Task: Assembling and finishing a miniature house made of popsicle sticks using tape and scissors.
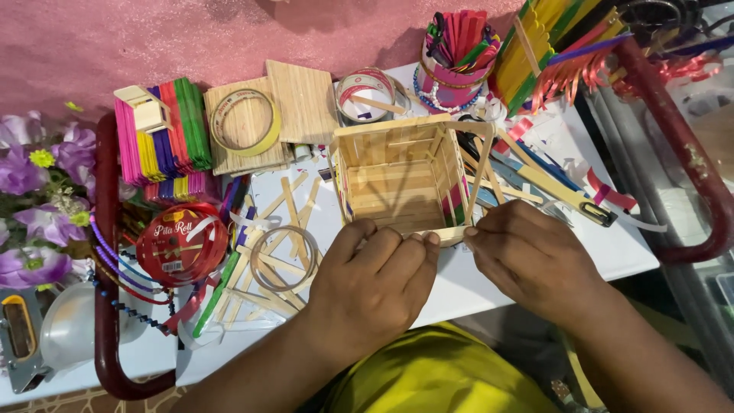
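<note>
I have a small open box built of plain wooden craft sticks standing near the front edge of the white counter, its open side tipped toward me. My left hand rests at the box's near edge, fingers curled narrow, the fingertips pinching the front rim stick together with my right hand, whose thumb and forefinger close on that same stick at the box's near right corner. Loose plain sticks lie scattered on the counter just left of the box, with a thin ring lying among them. Farther left sits a red ribbon roll, and behind it, toward the back left corner, a stack of coloured sticks in pink, blue, yellow and green. A flat stick panel lies at the back edge with a roll of yellow tape on top of it; a second tape roll sits just right of it. A pink cup filled with coloured sticks stands at the back, behind the box. Purple flowers sit off the counter's left edge.
</note>
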